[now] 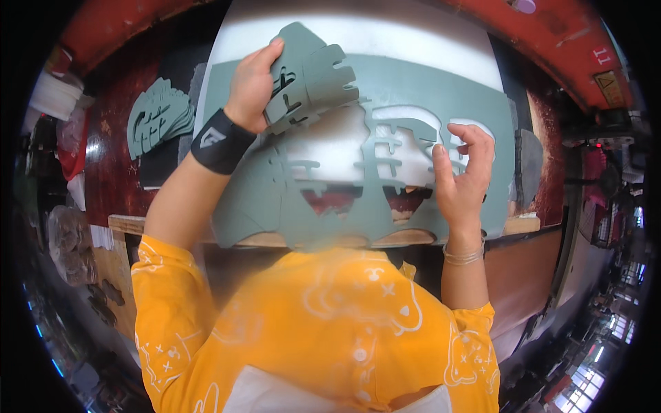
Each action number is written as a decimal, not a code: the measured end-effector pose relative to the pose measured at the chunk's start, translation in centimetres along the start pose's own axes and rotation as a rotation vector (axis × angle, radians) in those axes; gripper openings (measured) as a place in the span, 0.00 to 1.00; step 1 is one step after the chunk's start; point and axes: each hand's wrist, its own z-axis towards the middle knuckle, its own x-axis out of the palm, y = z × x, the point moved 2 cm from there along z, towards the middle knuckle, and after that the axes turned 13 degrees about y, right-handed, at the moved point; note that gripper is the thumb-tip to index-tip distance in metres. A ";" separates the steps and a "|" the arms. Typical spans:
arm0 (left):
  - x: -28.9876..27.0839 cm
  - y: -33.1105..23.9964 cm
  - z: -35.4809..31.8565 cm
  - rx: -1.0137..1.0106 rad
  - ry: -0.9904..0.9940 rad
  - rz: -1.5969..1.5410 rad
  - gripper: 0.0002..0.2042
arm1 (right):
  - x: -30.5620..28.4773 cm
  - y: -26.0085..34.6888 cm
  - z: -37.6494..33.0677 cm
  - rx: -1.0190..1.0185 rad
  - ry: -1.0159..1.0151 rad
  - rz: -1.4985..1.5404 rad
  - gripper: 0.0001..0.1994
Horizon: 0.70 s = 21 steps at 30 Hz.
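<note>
My left hand point(250, 88), with a black band around the wrist, is closed on several flat grey-green cut pieces point(313, 86). The pieces have slits and notched edges and are fanned out above the work surface. Below them lies a large grey-green sheet point(251, 196) with shaped cutouts, through which white and dark red show. Over the right part of this sheet is my right hand point(466, 168), thumb and fingers bent but apart, with nothing visible between them. Whether its fingertips touch the sheet I cannot tell.
A fanned stack of similar cut pieces point(162, 120) lies on the left. White material point(358, 38) extends under and behind the sheet. A red machine frame point(561, 38) crosses the far right. A wooden edge point(523, 225) runs along the near side.
</note>
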 end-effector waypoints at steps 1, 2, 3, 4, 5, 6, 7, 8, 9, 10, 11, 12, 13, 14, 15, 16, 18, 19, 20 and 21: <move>-0.5 -0.3 0.3 0.011 -0.019 -0.026 0.17 | 0.0 1.2 1.1 -0.069 0.020 0.100 0.12; -1.0 -0.2 0.2 0.003 -0.092 -0.053 0.18 | 0.6 2.5 2.1 -0.132 0.108 0.209 0.14; -1.0 0.0 0.0 0.032 -0.025 -0.079 0.18 | 1.6 3.8 3.2 -0.194 0.189 0.319 0.15; -0.9 0.1 -0.2 0.051 -0.015 -0.029 0.18 | 3.0 5.0 4.2 -0.221 0.187 0.328 0.18; -0.6 0.5 -0.6 0.077 0.028 0.008 0.18 | 4.4 6.1 5.1 -0.232 0.223 0.315 0.21; -0.2 0.5 -0.9 0.106 0.084 0.032 0.18 | 5.3 6.6 5.9 -0.228 0.179 0.322 0.22; 0.3 0.6 -1.3 0.162 0.105 0.000 0.18 | 6.1 7.1 6.5 -0.208 0.173 0.307 0.23; 0.6 0.4 -1.6 0.163 0.071 0.082 0.17 | 6.8 7.4 6.9 -0.192 0.178 0.296 0.25; 1.0 0.1 -1.7 0.196 0.091 0.160 0.16 | 7.2 7.7 7.0 -0.198 0.142 0.286 0.26; 1.1 -0.4 -2.0 0.215 0.074 0.243 0.16 | 7.5 7.7 7.1 -0.192 0.140 0.321 0.26; 1.6 -0.6 -2.1 0.272 0.110 0.370 0.13 | 7.6 7.7 7.1 -0.180 0.141 0.356 0.26; 1.6 -1.0 -2.2 0.233 0.103 0.441 0.13 | 7.5 7.5 7.0 -0.166 0.141 0.391 0.26; 1.7 -1.1 -2.2 0.177 0.132 0.519 0.13 | 7.4 7.3 7.0 -0.159 0.156 0.408 0.26; 1.7 -1.2 -2.3 0.176 0.166 0.593 0.12 | 7.3 7.0 6.9 -0.153 0.168 0.424 0.25; 1.8 -1.2 -2.3 0.252 0.218 0.568 0.12 | 7.2 6.7 7.0 -0.142 0.181 0.442 0.25; 1.6 -1.1 -2.2 0.215 0.209 0.567 0.12 | 7.1 6.4 7.0 -0.157 0.206 0.489 0.23; 1.5 -0.9 -2.1 0.238 0.251 0.524 0.11 | 6.9 5.8 7.0 -0.175 0.267 0.588 0.20; 1.3 -0.8 -1.9 0.235 0.254 0.542 0.11 | 6.8 5.5 7.0 -0.154 0.295 0.613 0.18; 1.2 -0.8 -1.7 0.246 0.263 0.550 0.11 | 6.8 5.3 6.9 -0.134 0.323 0.639 0.17; 1.1 -1.0 -1.5 0.260 0.270 0.560 0.11 | 6.8 5.3 6.8 -0.124 0.337 0.663 0.15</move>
